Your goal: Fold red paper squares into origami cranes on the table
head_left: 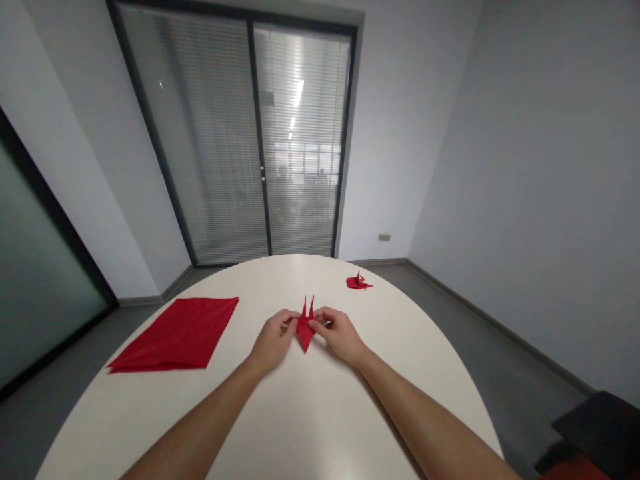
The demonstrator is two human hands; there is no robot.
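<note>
Between my hands is a partly folded red origami crane (305,333), two narrow points up and away from me and a broader point toward me. My left hand (274,339) pinches its left edge between thumb and fingers. On the other side, my right hand (340,333) grips the right edge, thumb on top of the paper and fingers behind it. The fingertips behind the paper are partly hidden. Farther off to the right sits a small folded red paper crane (359,282), touched by neither hand.
A stack of red paper sheets (177,335) lies at the left on the round white table (280,427). Beyond the table's far edge are glass doors with blinds (300,200). A dark chair (600,427) stands at the lower right.
</note>
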